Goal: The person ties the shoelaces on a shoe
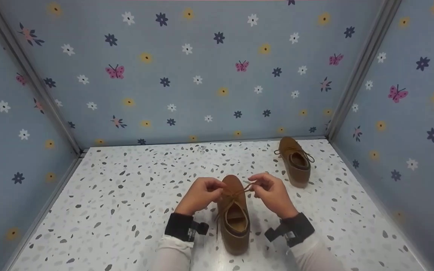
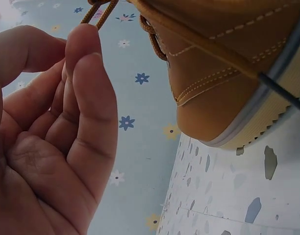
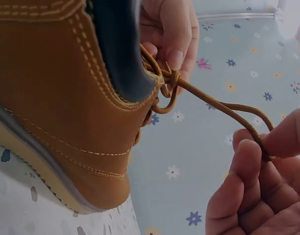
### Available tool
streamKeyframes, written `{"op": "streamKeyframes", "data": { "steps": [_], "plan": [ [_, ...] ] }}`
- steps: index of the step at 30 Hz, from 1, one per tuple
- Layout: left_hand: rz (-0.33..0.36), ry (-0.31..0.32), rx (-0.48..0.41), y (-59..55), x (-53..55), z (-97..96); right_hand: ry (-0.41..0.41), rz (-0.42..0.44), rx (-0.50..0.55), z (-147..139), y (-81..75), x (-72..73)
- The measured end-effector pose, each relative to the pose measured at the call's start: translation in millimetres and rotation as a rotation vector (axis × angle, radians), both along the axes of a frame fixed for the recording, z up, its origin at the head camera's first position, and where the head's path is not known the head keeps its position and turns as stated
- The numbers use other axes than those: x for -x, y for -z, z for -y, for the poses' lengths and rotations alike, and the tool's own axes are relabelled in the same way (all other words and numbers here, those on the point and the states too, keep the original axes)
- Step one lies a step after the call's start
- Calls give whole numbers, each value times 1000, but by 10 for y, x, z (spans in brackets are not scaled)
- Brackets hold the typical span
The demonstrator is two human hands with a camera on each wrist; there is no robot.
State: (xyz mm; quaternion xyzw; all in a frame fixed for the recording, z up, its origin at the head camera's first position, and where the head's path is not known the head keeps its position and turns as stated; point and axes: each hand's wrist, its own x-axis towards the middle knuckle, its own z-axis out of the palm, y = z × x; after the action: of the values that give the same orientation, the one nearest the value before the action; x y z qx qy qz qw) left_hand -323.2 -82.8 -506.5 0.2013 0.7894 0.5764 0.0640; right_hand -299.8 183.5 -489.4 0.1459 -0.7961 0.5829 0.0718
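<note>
A tan-brown lace-up shoe (image 1: 235, 241) stands on the speckled surface, its toe pointing away from me; the wrist views show its pale ridged sole and light stitching. At the lacing, my left hand (image 1: 200, 195) pinches the brown shoelace close to the knot. My right hand (image 1: 271, 194) is on the other side of the shoe. Between its thumb and fingers it holds a loop of the shoelace (image 3: 223, 104), drawn out sideways from the knot. Another length of lace (image 2: 209, 44) hangs down the shoe's side in the left wrist view.
A second brown shoe (image 1: 299, 177), its laces in a bow, stands behind and to the right, near the back wall. Blue flowered panels (image 1: 202, 75) enclose the white speckled surface (image 1: 126, 210) at the back and both sides.
</note>
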Motion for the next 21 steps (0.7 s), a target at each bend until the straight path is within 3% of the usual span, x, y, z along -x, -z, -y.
{"op": "streamKeyframes", "data": {
  "steps": [8,16,21],
  "plan": [
    [-43,-26,68,-13,1,28,80,-21,-78,-73,27,24],
    [-59,-27,100,-16,7,72,120,118,34,-174,37,65],
    [-72,-19,115,-5,18,104,125,172,45,-198,60,97]
  ]
}}
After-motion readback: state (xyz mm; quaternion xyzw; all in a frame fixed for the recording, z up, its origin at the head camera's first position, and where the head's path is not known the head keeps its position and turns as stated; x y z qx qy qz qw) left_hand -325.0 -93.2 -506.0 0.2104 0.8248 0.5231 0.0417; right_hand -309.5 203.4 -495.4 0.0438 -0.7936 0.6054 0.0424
